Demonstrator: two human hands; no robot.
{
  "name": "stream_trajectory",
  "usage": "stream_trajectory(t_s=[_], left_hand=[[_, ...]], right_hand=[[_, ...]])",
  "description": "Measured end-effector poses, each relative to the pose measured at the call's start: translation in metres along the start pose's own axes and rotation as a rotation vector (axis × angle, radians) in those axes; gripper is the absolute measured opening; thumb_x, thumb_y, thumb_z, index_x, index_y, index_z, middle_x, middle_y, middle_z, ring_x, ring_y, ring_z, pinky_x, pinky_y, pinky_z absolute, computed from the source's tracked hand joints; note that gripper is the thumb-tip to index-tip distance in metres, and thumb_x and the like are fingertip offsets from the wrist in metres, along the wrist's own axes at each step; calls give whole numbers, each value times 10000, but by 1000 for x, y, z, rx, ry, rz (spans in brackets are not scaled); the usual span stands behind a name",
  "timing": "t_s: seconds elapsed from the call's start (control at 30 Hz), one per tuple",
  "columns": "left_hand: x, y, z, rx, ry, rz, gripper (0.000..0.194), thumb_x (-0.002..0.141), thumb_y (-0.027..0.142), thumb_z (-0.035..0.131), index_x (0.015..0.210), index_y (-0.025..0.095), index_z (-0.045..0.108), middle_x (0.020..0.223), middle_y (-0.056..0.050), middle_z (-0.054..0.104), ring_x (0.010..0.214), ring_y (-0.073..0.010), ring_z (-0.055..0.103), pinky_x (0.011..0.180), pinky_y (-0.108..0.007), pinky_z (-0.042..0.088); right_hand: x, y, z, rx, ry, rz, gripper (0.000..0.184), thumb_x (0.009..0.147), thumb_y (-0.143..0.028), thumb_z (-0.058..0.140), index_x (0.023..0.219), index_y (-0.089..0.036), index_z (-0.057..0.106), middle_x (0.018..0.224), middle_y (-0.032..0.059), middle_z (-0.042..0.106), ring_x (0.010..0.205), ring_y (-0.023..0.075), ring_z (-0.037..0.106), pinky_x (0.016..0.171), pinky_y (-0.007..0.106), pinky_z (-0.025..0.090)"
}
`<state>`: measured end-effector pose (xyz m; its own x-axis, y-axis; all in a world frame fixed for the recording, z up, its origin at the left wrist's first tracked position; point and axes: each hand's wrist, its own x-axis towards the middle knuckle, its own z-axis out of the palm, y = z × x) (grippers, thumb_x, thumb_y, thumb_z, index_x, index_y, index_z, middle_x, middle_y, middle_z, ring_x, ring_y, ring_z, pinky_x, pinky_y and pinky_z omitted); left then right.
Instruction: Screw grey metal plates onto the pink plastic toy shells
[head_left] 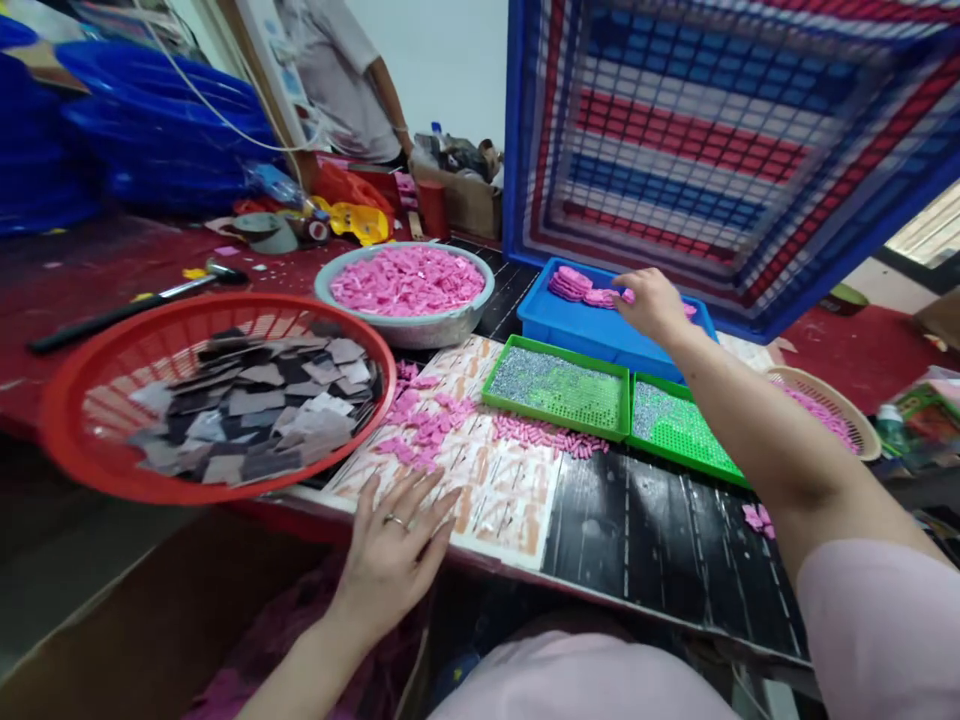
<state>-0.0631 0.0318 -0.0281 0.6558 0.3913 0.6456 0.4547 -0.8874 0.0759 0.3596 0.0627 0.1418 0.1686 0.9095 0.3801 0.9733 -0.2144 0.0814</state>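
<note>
The left hand [397, 550] is spread palm down at the near edge of the worktop [600, 530], its fingers loosely apart on a patterned sheet [510, 500], just short of a loose pile of pink pieces [431, 425]. The right hand [651, 303] reaches over the blue tray [581, 340], fingers bent down at a row of pink stacks [570, 283] inside it; whether they pinch a piece, I cannot tell.

Two green trays [596, 405] of silvery bits sit end to end before the blue tray, with pink rods [551, 436] strewn along the near side of the left one. More pink pieces fill a grey bowl [412, 328] left of the blue tray. Nearer, a red basket [86, 400] holds dark and grey squares [255, 400]. A hammer [150, 305] lies behind it. A striped crate [525, 150] leans up behind the blue tray. Beyond the worktop stands another person [337, 80].
</note>
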Motion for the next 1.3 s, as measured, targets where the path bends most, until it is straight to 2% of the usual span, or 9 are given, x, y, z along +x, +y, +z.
stream_trajectory(t_s=[0.07,0.17,0.27,0.37,0.6,0.9,1.07,1.17,1.3], left_hand=[[12,0,12,-13,-9,15,298,865,190,541,1146,211,639,1241,-100,631,1188,-277,553,1126,-532,261],[15,-5,24,4,-47,27,318,851,230,547,1156,201,632,1256,-95,621,1177,-274,548,1123,-498,269],[12,-11,28,38,-86,17,335,831,283,553,1150,218,633,1247,-68,628,1152,-259,560,1110,-450,290],[9,-15,25,59,-118,24,347,819,318,558,1147,227,629,1233,-53,638,1123,-249,577,1092,-427,313],[-1,-19,23,51,-150,-18,331,796,344,568,1106,256,643,1207,-71,655,1113,-300,586,1065,-512,340],[-1,-20,23,66,-140,24,341,764,320,586,1091,245,646,1154,-66,677,1072,-291,595,1073,-501,340],[1,-20,19,73,-217,55,337,780,305,596,1108,251,652,1185,-42,668,1085,-264,593,1109,-470,310],[5,-7,16,26,-230,-55,295,818,256,571,1099,254,659,1186,-26,667,1120,-245,576,1128,-464,288],[13,14,16,-96,-102,-296,271,871,170,479,1045,243,674,1141,-33,680,1149,-218,566,1120,-471,305]], right_hand=[[12,58,9,-116,-118,177,357,897,-392,545,1162,-154,565,1186,92,579,1080,198,569,937,438,496],[13,126,31,-247,-292,308,362,898,-389,548,1175,-157,555,1180,90,576,1034,181,584,885,401,526],[10,168,56,-329,-393,311,376,895,-390,552,1184,-150,548,1175,90,576,1028,183,587,874,400,531],[12,190,83,-379,-403,243,394,894,-393,553,1206,-153,537,1198,95,566,1052,192,579,892,414,524],[20,217,127,-442,-294,120,459,885,-398,563,1274,-166,491,1292,111,510,1134,226,541,940,455,498],[16,220,134,-497,-225,157,484,884,-388,565,1306,-175,461,1327,117,479,1140,230,535,922,444,511],[16,217,141,-543,-260,181,433,890,-389,558,1253,-160,502,1233,102,542,1078,206,566,894,423,522],[15,214,144,-554,-276,193,423,891,-389,556,1244,-159,510,1222,101,549,1068,202,571,891,417,524],[15,214,142,-543,-302,218,415,890,-380,562,1237,-158,515,1197,100,560,1048,196,581,870,397,532]])
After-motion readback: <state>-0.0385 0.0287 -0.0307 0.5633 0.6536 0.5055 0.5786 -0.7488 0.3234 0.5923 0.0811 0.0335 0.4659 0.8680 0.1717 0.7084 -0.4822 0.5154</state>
